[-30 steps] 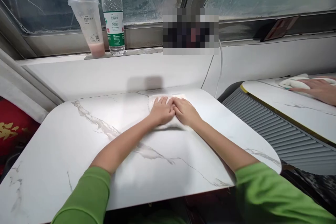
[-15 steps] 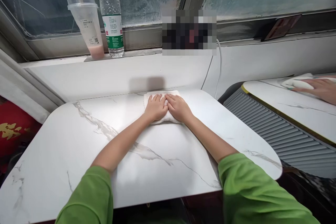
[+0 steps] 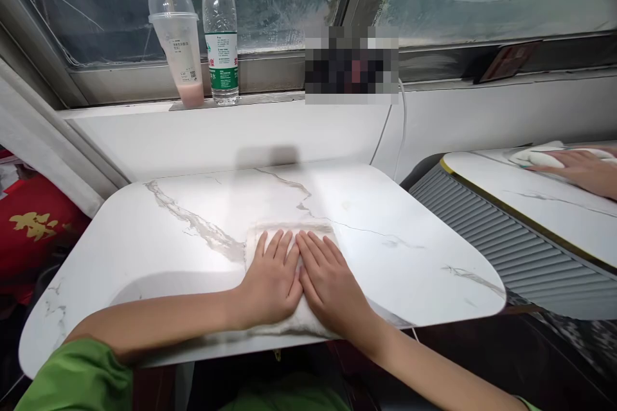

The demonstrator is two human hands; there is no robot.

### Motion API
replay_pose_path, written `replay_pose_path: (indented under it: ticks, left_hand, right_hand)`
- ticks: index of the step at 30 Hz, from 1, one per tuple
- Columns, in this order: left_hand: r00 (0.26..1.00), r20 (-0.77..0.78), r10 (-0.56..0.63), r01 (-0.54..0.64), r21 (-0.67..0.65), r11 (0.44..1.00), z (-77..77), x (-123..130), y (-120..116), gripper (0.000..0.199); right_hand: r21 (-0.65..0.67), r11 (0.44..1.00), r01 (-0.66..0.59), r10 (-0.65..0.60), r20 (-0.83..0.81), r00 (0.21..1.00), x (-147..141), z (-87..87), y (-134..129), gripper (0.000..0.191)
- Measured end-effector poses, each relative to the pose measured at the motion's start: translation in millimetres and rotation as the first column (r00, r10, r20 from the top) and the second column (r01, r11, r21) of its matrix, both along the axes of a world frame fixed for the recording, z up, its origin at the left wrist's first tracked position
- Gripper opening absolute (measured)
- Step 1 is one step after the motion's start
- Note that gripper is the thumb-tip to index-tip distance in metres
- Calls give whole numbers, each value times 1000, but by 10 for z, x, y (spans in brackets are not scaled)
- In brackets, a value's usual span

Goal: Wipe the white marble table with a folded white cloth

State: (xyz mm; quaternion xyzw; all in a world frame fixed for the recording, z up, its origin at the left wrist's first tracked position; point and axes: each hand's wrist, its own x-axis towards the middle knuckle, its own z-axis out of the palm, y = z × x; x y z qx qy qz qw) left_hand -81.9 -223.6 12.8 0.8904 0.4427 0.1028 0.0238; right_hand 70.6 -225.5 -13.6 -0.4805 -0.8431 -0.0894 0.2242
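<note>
A folded white cloth [image 3: 308, 321] lies on the white marble-patterned tabletop [image 3: 183, 263], close to its front edge. My left hand [image 3: 271, 282] rests flat on the cloth with fingers stretched out. Beside it, my right hand [image 3: 328, 286] presses flat on the same cloth, thumbs touching or nearly so. Both palms cover most of the cloth, whose far edge shows beyond my fingertips.
On the sill at the back stand a plastic cup [image 3: 179, 51] with a straw and pink drink, and a green-capped water bottle [image 3: 222, 45]. At right, another person's hand [image 3: 588, 170] lies on a cloth on a second table [image 3: 482, 170]. A white cable [image 3: 403, 128] hangs down the wall.
Both my hands have drawn the cloth from the far side of the table back toward its front edge. The view has shifted slightly. The other person's hand has barely moved.
</note>
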Motion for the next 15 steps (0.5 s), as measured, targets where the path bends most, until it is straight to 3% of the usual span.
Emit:
replay_pose_path:
  ticks: [3, 6, 11, 15]
  left_hand:
    - [1000, -8, 30, -30, -13, 999, -11, -89, 12, 53]
    - [995, -2, 101, -101, -22, 995, -25, -152, 218, 53]
    - [977, 55, 204, -203, -27, 979, -49, -324, 917, 48]
    - [974, 118, 194, -196, 3, 981, -45, -484, 1559, 41]
  right_hand:
    - [-35, 999, -35, 35, 9, 999, -99, 21, 89, 54]
    - [-85, 995, -57, 57, -4, 998, -191, 38, 376, 51]
    - [-143, 988, -65, 60, -41, 997, -406, 62, 1141, 48]
    - [-160, 987, -22, 10, -72, 997, -607, 96, 1730, 43]
